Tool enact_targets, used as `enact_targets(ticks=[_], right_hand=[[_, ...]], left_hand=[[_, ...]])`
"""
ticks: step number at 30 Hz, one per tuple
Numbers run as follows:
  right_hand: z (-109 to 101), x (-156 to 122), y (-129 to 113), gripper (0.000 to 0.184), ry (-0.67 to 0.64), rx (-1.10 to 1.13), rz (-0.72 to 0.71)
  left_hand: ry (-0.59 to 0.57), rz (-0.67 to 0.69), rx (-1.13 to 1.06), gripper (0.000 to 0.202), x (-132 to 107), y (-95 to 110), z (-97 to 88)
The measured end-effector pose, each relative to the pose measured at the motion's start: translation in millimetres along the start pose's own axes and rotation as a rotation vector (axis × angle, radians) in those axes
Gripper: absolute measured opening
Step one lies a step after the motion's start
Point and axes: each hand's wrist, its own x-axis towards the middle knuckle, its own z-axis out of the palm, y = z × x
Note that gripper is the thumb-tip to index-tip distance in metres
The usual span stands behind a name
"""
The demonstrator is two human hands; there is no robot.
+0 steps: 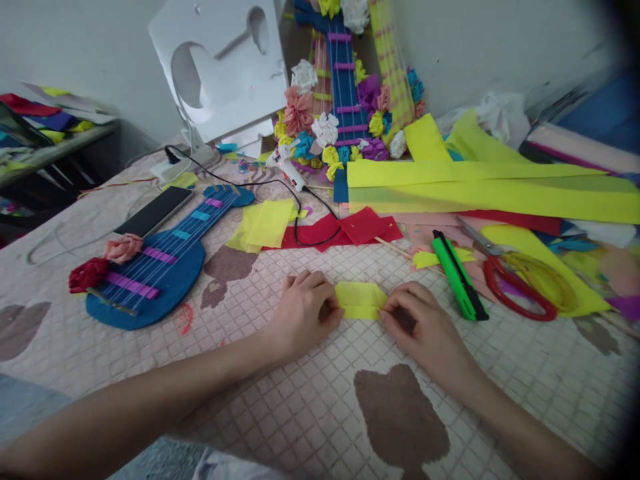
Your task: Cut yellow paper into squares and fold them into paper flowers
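A small yellow piece of fabric-like paper (361,297) lies between my two hands, with a fold line running along its near side. My left hand (306,312) pinches its left end between thumb and fingers. At the opposite end, the thumb and fingers of my right hand (425,327) are closed on the right corner. Just beyond are red pieces (367,227) and a stack of yellow squares (265,223). To the left lies a blue toy guitar (165,267) with purple bars, white strings and two fabric roses.
Right of my hands lie a green box cutter (457,277) and red-handled scissors (520,290). Long yellow strips (490,190) spread behind them. A white glue gun (290,170) with a black cord, a phone (155,210) and flower-decorated guitars (345,87) stand or lie farther back.
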Motion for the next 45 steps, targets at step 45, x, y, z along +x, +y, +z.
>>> enact_targets(ticks=[45], right_hand=[[6.8,-1.8,10.1,0.005,-0.023,0.117,0.023]], left_hand=[[-0.006,-0.155,-0.190,0.020,2.6,-4.3,1.0]])
